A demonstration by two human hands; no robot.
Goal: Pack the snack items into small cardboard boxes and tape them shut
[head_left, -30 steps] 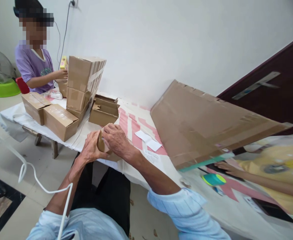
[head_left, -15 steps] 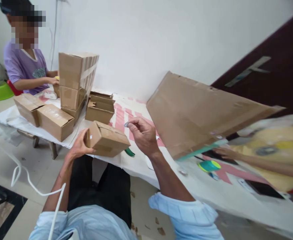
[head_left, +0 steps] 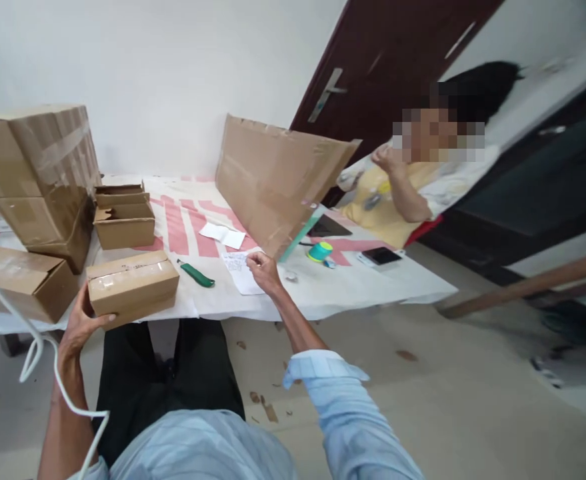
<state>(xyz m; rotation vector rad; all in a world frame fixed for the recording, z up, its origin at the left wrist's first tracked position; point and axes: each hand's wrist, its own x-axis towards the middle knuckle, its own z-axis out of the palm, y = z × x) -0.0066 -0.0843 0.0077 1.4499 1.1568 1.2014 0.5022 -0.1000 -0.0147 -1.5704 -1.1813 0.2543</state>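
Note:
My left hand grips the near left end of a small closed cardboard box, the thumb on its front side. Clear tape runs along the top seam of this box. Over a sheet of paper with handwriting, my right hand is closed in a pinch. Whatever lies between those fingertips is too small to make out. A green utility knife rests on the table between the box and the sheet. Just behind is a folded white paper.
Stacked taped boxes stand at the left, with open-topped boxes beside them. A large cardboard panel leans behind my right hand. Further right are a teal tape roll, a phone and a seated person.
My view has swung right. The box has come down to the table's front edge, still in my left hand. My right hand, earlier raised with a small clear piece, is lower, over the written sheet.

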